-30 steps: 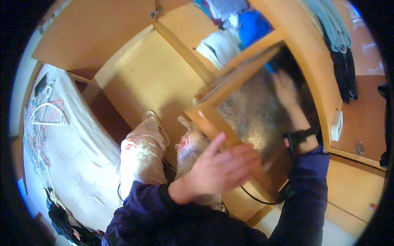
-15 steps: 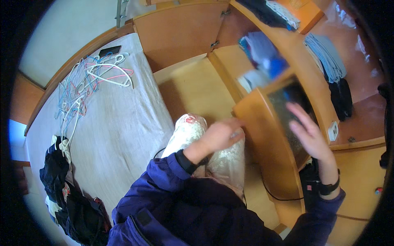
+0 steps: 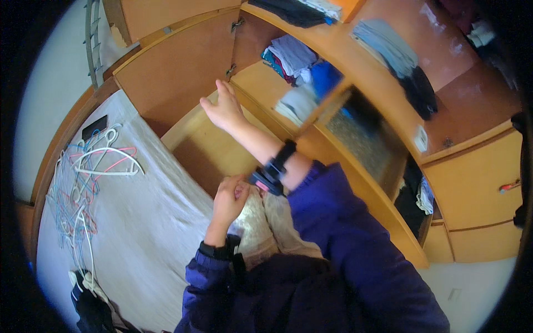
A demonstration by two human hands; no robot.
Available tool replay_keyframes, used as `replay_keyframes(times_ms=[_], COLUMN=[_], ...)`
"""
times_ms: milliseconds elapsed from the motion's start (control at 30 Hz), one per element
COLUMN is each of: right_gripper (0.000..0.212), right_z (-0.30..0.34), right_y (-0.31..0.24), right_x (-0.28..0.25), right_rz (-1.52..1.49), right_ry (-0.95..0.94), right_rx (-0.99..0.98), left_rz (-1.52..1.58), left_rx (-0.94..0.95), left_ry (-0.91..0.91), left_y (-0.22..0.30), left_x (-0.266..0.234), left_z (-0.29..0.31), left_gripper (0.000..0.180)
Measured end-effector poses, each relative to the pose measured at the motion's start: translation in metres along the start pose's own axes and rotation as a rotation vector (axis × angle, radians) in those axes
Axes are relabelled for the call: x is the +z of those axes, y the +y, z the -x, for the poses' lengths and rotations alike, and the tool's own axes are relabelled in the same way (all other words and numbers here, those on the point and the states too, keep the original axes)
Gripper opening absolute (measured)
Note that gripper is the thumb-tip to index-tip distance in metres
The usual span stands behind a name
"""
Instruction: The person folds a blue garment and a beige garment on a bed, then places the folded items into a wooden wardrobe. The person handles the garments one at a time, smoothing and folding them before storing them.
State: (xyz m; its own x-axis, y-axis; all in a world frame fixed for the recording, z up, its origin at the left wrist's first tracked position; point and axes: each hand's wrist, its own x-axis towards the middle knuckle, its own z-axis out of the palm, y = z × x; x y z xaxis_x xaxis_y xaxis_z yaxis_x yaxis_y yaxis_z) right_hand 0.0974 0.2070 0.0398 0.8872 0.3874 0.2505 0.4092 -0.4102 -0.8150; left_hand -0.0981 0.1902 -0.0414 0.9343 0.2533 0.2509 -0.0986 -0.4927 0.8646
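My right hand [image 3: 223, 109] reaches across to the left, over the drawer-like wooden compartment [image 3: 214, 145]. Its fingers are stretched out and it holds nothing. Below it, my left hand [image 3: 226, 204] is close to my knee in pale, shiny trousers [image 3: 252, 225], its fingers curled in and nothing visible in them. Dark bands circle both wrists. To the left, a tangle of white, blue and pink hangers [image 3: 83, 183] lies on the grey bed sheet [image 3: 150, 222].
A dark phone [image 3: 95, 127] lies beyond the hangers; dark clothes [image 3: 91, 305] lie nearer. On the right, the open wardrobe holds folded clothes [image 3: 291, 55], grey-blue trousers [image 3: 386, 44] and a drawer [image 3: 361, 183] with a dark, glassy top. A wooden door [image 3: 177, 66] stands open ahead.
My right hand has swung from over the drawer at right to the far left, above my left hand. My left hand has moved left and lower. The view has turned rightward.
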Motion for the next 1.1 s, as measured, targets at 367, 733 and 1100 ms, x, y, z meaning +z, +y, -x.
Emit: replay_keyframes(times_ms=[367,733,1100], right_gripper=[0.067,0.066,0.043], right_z=[-0.213,-0.247,-0.202], right_y=[0.222,0.595,0.739], right_x=[0.015,-0.187,-0.276], right_rz=[0.594,1.215,0.974], right_ry=[0.028,0.177,0.632], right_rx=[0.416,0.774,0.91], left_rz=[-0.418,-0.622,-0.692], left_rx=[-0.185,-0.219,-0.266], left_ry=[0.033,-0.124,-0.106], left_y=[-0.145,-0.174,-0.175], left_x=[-0.049,-0.024,-0.019], left_z=[-0.021,-0.047,-0.041], left_gripper=[0.022,0.011,0.006])
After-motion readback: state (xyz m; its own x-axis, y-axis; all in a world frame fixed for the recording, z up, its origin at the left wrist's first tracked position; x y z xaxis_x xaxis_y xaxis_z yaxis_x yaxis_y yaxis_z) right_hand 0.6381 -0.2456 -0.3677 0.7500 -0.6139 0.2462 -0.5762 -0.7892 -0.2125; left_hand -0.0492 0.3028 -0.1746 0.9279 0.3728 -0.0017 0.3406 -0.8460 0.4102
